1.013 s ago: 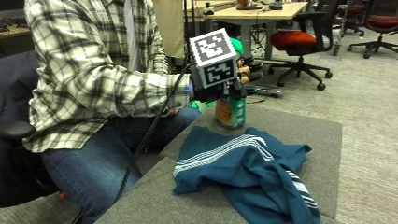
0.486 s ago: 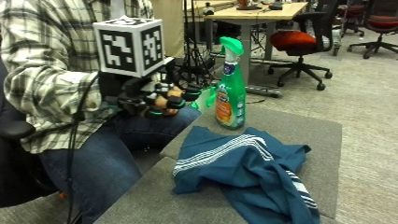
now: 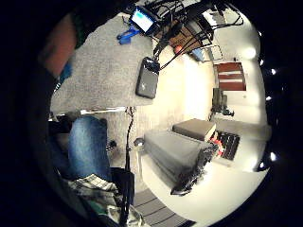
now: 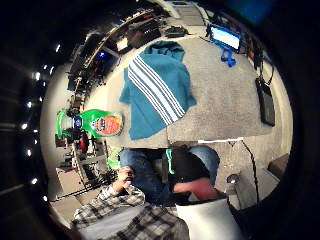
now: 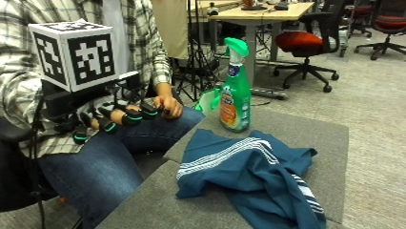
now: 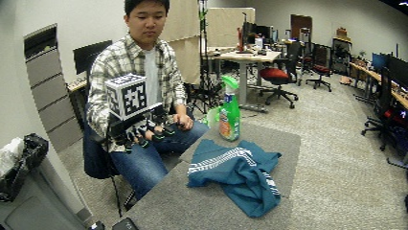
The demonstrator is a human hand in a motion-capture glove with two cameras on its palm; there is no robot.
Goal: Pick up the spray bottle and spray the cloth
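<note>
— What sits furthest left?
— The gloved right hand [image 5: 111, 119], off the table [image 5: 298, 131] over the person's denim lap; its grip is apart, the fingers loosely bent and holding nothing; the bare hand [image 5: 166, 104] rests just beside it on the thigh.

— And on the table?
— One spray bottle [image 5: 235, 90], upright near the table's far edge; translucent green plastic, slim at the neck, with a green trigger head and an orange-and-blue label; it touches nothing but the grey, felt-like table top.

— How many cloths?
— One cloth [image 5: 254, 176], teal, soft and rumpled, lying in folds nearer the camera than the bottle and to its right; white stripes run in a band across one fold, and a second striped band shows at its lower right edge; bottle and cloth lie near each other but apart.
</note>
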